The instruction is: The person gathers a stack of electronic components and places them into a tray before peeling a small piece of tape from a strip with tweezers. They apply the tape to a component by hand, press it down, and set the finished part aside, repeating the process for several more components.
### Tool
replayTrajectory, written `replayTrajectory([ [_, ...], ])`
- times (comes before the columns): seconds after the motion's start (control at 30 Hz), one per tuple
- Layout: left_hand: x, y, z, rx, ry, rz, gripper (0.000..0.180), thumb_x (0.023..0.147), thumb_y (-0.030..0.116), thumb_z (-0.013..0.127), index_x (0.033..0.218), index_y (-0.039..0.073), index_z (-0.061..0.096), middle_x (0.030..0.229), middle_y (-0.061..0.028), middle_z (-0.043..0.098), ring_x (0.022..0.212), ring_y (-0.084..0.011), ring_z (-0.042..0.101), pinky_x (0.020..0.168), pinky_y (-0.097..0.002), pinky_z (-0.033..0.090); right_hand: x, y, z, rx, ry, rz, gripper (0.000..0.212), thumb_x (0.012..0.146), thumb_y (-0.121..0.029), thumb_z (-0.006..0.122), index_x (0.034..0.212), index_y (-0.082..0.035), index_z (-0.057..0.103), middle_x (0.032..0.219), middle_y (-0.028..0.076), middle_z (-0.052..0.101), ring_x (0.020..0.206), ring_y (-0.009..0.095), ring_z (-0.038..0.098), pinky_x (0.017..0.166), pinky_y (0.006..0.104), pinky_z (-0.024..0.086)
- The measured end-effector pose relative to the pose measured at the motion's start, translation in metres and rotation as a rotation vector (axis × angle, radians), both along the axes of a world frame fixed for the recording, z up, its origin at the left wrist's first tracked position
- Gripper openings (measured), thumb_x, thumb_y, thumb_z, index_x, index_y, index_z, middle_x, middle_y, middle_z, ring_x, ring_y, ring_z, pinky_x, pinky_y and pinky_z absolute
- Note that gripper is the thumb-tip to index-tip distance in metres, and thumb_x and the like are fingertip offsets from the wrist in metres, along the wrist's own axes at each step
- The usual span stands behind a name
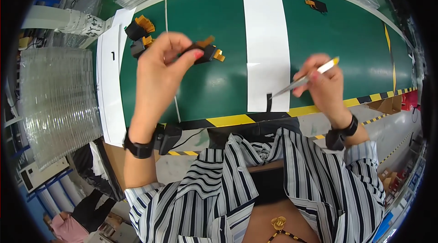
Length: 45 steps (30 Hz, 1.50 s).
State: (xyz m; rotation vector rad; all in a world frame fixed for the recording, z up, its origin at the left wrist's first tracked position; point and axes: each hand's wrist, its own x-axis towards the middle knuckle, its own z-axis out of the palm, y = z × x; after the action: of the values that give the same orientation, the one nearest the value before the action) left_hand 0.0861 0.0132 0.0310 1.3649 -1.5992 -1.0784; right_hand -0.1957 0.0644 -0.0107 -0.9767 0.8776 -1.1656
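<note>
My left hand (159,62) is closed, with thumb and fingers pinching a small black part with an orange flex cable (205,41). Right beside it, a similar black part (210,54) with orange tabs lies on or just over the green mat; whether it is also held, I cannot tell. My right hand (324,81) grips silver tweezers (303,81) with a yellow-tipped end. Their points reach down to a short black strip (268,102) near the front end of a long white sheet (267,37). The strip touches or nearly touches the points.
Black parts with orange flex cables (137,29) are piled at the left, and another (317,5) lies far right. Stacked clear trays (59,87) stand left of the bench, beside a white board (107,92). Yellow-black tape (228,120) lines the front edge. Another person (70,227) is lower left.
</note>
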Motion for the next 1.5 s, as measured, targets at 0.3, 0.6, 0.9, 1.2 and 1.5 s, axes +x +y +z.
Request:
replayTrajectory([
  [0.3,-0.045,-0.035,-0.012,0.302,0.658,-0.133,0.022,0.079,0.002,0.058,0.101,-0.001,0.056,0.073,-0.0016,0.055,0.062,-0.0079,0.054,0.054,-0.0205,0.045,0.004,-0.049,0.028,-0.541,-0.068,-0.127,0.024,0.084,-0.016,0.056,0.093,-0.007,0.037,0.083,0.021,0.057,0.056,0.026,0.059,0.053,0.0338,0.052],
  [0.6,-0.061,-0.023,-0.025,0.238,0.638,-0.087,0.021,0.079,0.000,0.057,0.099,-0.001,0.056,0.075,-0.0003,0.055,0.066,-0.0075,0.051,0.063,-0.0205,0.043,0.004,-0.037,0.020,-0.516,0.040,-0.083,0.023,0.085,-0.017,0.055,0.090,-0.009,0.035,0.084,0.023,0.058,0.058,0.028,0.061,0.056,0.0336,0.053],
  [0.9,-0.064,-0.022,-0.028,0.354,0.632,-0.098,0.020,0.078,-0.001,0.057,0.099,-0.001,0.057,0.080,-0.0005,0.057,0.073,-0.0066,0.052,0.071,-0.0196,0.042,0.007,-0.054,0.009,-0.423,0.039,-0.132,0.016,0.088,-0.016,0.050,0.092,-0.007,0.037,0.090,0.023,0.058,0.063,0.025,0.062,0.060,0.0309,0.053],
  [1.2,-0.063,-0.019,-0.030,0.378,0.636,-0.121,0.021,0.078,-0.001,0.057,0.099,-0.001,0.057,0.085,-0.0024,0.059,0.077,-0.0060,0.053,0.072,-0.0188,0.041,0.007,-0.058,0.006,-0.401,-0.005,-0.143,0.011,0.090,-0.013,0.046,0.093,-0.004,0.040,0.091,0.022,0.058,0.068,0.023,0.064,0.063,0.0298,0.053],
  [1.5,-0.065,-0.019,-0.029,0.403,0.623,-0.122,0.020,0.078,0.000,0.057,0.098,0.000,0.057,0.083,-0.0012,0.059,0.076,-0.0051,0.052,0.071,-0.0179,0.041,0.005,-0.061,0.005,-0.371,0.015,-0.174,0.012,0.090,-0.015,0.046,0.093,-0.004,0.042,0.091,0.021,0.058,0.068,0.023,0.064,0.063,0.0294,0.053],
])
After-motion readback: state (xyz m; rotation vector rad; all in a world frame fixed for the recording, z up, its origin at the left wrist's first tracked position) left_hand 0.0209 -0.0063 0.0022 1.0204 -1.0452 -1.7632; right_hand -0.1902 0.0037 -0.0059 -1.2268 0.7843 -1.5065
